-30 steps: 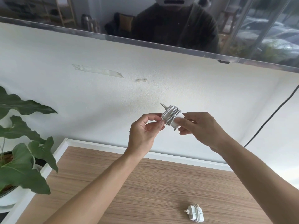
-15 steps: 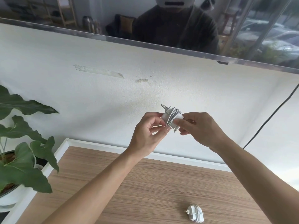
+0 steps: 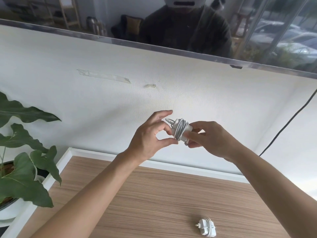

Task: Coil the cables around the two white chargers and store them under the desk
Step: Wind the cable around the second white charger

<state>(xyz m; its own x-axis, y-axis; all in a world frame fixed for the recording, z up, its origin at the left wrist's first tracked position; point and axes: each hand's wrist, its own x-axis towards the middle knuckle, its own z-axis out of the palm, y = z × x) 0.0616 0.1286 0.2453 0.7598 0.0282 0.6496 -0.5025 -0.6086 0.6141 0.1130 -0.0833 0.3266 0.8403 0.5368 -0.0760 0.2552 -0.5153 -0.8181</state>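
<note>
A white charger [image 3: 180,130] with its cable wound around it is held in the air in front of the wall, prongs pointing left. My right hand [image 3: 211,139] grips its right end. My left hand [image 3: 151,134] is at its left side; thumb and a finger touch the coil while the other fingers spread upward. A second white charger [image 3: 206,229], also wrapped in its cable, lies on the wooden desk [image 3: 154,194] near the front right.
A potted plant [image 3: 22,170] with large green leaves stands left of the desk. A black cable [image 3: 288,121] hangs down the white wall at right. A dark reflective screen [image 3: 154,23] spans the top.
My left hand has loosened from the coil, its fingers now spread upward. The charger has turned slightly, its prongs pointing more to the left. The charger on the desk has not moved.
</note>
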